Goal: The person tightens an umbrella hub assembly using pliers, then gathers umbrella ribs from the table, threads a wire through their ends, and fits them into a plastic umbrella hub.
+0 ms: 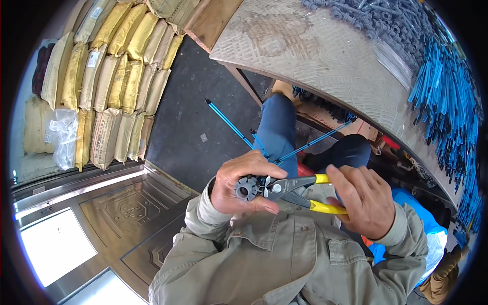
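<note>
Head view, and we start big: the worktable (325, 66) sweeps across the upper right of the frame, while a metal door (127, 213) fills the lower left. Above that door, upper left, we've got stacked sacks (101, 89), yellow and tan. Bottom centre, it's a khaki shirt (290, 254); right side, a great heap of blue rods (442, 91) spills over the table's edge, with grey plastic fittings (381, 25) piled at the upper right.

Now to the centre! Our right hand (363, 201) is wrapped around the yellow-handled pliers (282, 189), the two handles spread apart in a V. Left of it, our left hand (223, 183) curls about a round black hub (249, 183), thumb and fingers pressed against it, slotted face up, right at centre frame. The pliers' nose is up against the hub's right side; whether the jaws pinch anything, we can't tell. Slim blue legs (229, 122) fan out above the hands, black-tipped, over floor and trousers; where they meet is hidden from us.
</note>
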Demonstrator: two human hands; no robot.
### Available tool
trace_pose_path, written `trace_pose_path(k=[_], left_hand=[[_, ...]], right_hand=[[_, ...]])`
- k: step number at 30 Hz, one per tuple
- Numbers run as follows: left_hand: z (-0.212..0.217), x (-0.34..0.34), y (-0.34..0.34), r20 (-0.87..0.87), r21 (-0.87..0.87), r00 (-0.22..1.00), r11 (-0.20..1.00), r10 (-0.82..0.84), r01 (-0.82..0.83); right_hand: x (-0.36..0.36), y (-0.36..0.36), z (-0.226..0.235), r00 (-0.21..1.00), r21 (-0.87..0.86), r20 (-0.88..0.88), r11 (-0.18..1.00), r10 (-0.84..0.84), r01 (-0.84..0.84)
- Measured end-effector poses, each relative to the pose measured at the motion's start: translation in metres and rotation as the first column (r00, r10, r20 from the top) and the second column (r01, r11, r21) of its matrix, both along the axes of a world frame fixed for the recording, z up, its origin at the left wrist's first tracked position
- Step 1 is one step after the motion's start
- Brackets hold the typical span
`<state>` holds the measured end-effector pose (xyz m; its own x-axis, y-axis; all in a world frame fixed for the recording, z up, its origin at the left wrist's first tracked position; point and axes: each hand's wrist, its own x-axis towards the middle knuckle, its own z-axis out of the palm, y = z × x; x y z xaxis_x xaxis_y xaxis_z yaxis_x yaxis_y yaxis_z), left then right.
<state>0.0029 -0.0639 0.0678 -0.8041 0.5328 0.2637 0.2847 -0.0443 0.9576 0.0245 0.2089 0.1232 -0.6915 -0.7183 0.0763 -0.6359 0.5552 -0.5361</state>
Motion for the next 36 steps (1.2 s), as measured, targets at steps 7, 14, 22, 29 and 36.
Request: trace_pose_path(k=[7,14,22,29,36], left_hand=[[0.011,-0.013,0.002,-0.023,-0.057,0.981,0.98,-0.193,0.192],[-0.003,-0.012,-0.001,0.013,0.008,0.99,0.99,-0.139,0.139],[0.003,-0.012,0.002,0.131,0.016,0.988,0.997,-0.075,0.074],[-0.011,-0.019,0.003,0.028,0.079,0.986,0.984,-0.164,0.161],[-0.01,-0.011,0.014,0.034,0.082,0.999,0.996,-0.041,0.038]], right_hand=[[-0.027,0.032,-0.022,0.317,-0.196,0.922,0.974,0.221,-0.11],[-0.023,0.015,-0.009,0.206,-0.428,0.897,0.883,0.39,0.191],[-0.016,0.016,0.016,0.979,0.042,0.197,0.997,0.057,-0.066],[-0.042,0.031,-0.004,0.361,-0.273,0.897,0.962,0.256,-0.005],[-0.015,0.015,0.004,0.995,0.104,0.08,0.993,0.05,-0.059]])
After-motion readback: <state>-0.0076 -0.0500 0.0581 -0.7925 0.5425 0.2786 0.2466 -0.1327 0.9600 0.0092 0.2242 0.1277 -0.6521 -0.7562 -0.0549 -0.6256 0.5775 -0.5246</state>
